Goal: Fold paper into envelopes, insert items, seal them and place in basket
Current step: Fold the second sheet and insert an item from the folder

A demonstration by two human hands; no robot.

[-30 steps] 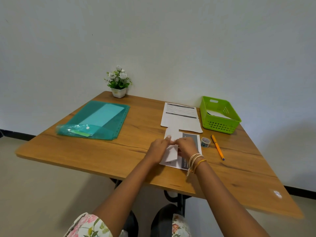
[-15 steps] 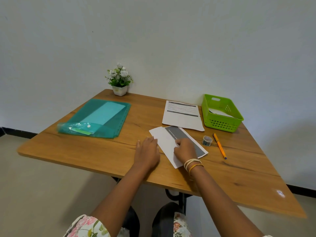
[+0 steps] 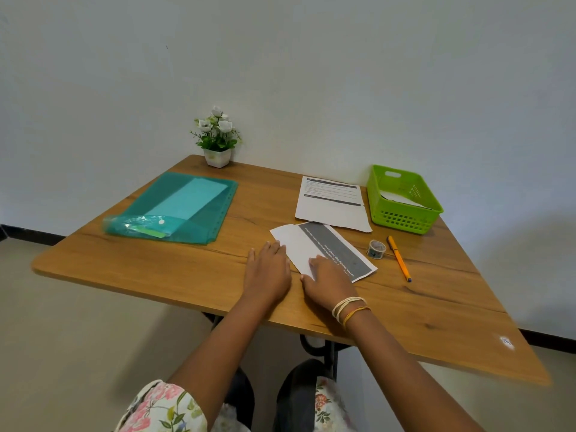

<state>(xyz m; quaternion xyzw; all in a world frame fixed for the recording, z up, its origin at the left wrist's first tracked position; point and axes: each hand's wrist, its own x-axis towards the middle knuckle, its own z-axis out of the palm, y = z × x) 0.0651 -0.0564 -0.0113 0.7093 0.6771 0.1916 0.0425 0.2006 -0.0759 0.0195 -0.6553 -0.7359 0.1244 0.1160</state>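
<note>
Head view: hands (image 3: 328,280) press folded paper (image 3: 324,249) near table edge (image 3: 187,286).

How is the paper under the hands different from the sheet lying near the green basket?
The folded paper is a narrow strip lying at a slant; the printed sheet lies unfolded and wider. The folded paper shows a broad grey band along one side; the printed sheet is mostly white with thin dark bars. The right hand presses the folded paper; nothing touches the printed sheet. Both lie flat on the table.
</note>
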